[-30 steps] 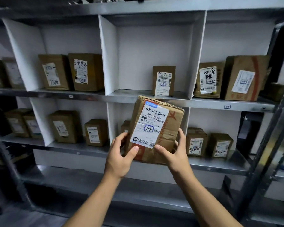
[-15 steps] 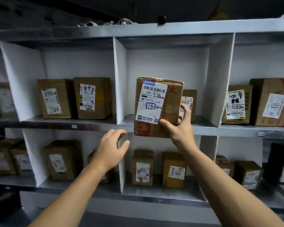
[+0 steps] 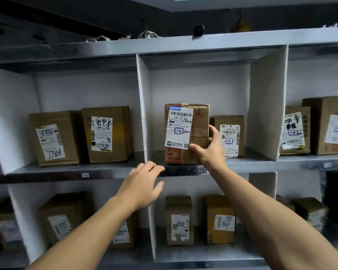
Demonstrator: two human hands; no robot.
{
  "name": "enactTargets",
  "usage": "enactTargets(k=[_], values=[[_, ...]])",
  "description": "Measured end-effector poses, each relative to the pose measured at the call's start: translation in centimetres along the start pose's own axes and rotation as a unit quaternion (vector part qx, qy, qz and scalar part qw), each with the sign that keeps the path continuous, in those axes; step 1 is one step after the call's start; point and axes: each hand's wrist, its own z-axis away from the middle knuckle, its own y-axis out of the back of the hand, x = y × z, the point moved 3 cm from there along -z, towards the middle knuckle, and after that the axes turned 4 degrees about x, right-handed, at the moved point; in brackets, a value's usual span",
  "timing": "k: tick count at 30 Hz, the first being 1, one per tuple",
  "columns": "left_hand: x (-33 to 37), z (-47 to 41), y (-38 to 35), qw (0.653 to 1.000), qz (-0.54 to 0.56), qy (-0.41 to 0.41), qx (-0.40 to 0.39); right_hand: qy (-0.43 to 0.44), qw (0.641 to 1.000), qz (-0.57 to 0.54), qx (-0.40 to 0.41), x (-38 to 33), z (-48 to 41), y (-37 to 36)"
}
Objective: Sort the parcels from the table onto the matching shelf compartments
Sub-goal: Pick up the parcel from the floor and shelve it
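A brown cardboard parcel (image 3: 185, 133) with a white label marked 1-3 stands upright on the upper shelf's middle compartment (image 3: 242, 162), above a shelf-edge tag reading 1-3 (image 3: 201, 170). My right hand (image 3: 209, 149) grips its lower right corner, thumb on the front face. My left hand (image 3: 142, 184) hovers below and left of the parcel, fingers apart, holding nothing. A second parcel (image 3: 229, 135) labelled 1-3 stands behind, to the right.
White dividers (image 3: 143, 106) split the metal shelving. The left compartment holds two brown boxes (image 3: 105, 133), its edge tagged 1-2 (image 3: 85, 175). More boxes (image 3: 295, 131) stand at the right and on the lower shelf (image 3: 180, 221).
The parcel went up from chest height into the middle upper compartment and now rests on the shelf. My left hand let go of it and dropped away; my right hand stays on it.
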Motion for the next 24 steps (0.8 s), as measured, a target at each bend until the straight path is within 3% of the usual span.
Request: enactTargets(k=[24], values=[[-2.3,-1.1,-1.7,0.998,0.052,0.004,0.037,-0.053,0.995,0.085,-0.001,1.5,-1.8,-4.3]])
